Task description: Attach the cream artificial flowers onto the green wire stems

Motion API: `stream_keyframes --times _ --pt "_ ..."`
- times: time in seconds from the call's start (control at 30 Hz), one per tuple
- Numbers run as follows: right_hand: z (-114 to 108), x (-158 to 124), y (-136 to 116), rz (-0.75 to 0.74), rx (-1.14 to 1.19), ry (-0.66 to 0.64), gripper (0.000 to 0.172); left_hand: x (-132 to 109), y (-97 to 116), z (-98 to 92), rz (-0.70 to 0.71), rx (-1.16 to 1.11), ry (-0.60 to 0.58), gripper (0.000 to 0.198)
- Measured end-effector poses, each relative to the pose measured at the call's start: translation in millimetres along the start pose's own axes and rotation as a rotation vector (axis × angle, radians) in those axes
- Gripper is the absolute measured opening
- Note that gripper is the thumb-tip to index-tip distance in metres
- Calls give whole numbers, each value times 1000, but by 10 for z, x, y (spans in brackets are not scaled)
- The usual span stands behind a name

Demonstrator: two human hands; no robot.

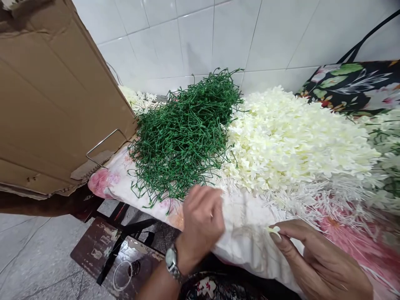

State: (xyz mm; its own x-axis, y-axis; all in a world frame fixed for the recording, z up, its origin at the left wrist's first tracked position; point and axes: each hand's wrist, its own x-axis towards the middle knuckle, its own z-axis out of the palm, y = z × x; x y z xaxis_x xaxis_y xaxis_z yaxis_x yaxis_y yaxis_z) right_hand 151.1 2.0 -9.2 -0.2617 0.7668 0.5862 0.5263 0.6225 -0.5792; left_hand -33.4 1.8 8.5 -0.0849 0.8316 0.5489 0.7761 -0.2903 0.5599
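Observation:
My left hand [202, 218], with a watch [172, 262] on the wrist, is curled closed above the cloth's front edge. Motion blurs its fingers, and whatever they may hold is hidden. Just beyond it lies a heap of green artificial stems [184, 133]. My right hand [325, 254] pinches a small cream flower [273, 231] between thumb and forefinger, apart from the left hand. Behind it spreads a large pile of loose cream artificial flowers [296, 137]. Thin white strands [312, 200] lie along the front of that pile.
A tall cardboard box [62, 100] stands at the left, with a bent metal wire [103, 143] beside it. Floral cloth [125, 183] covers the work surface. Below is a worn brown stool [137, 266] with a white ring [122, 275]. A black floral bag [359, 85] rests against the tiled wall.

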Motion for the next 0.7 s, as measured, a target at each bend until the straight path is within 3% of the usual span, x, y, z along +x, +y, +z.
stream_keyframes --times 0.07,0.17,0.23,0.37,0.57,0.7 --pt "5 -19 32 -4 -34 24 5 137 -134 -38 -5 398 50 17" --pt "18 -60 74 -23 -40 53 9 276 -246 -41 10 688 -35 13" --pt "27 -81 93 -32 -31 59 11 306 -270 -26 11 707 -59 17" --pt "35 -85 101 -51 -20 45 12 287 -279 -19 2 618 18 20" --pt "33 -69 74 -36 -34 44 10 304 -301 -30 -4 679 -93 16" --pt "31 -69 71 -52 -27 49 12 299 -299 -19 -11 655 -86 15"
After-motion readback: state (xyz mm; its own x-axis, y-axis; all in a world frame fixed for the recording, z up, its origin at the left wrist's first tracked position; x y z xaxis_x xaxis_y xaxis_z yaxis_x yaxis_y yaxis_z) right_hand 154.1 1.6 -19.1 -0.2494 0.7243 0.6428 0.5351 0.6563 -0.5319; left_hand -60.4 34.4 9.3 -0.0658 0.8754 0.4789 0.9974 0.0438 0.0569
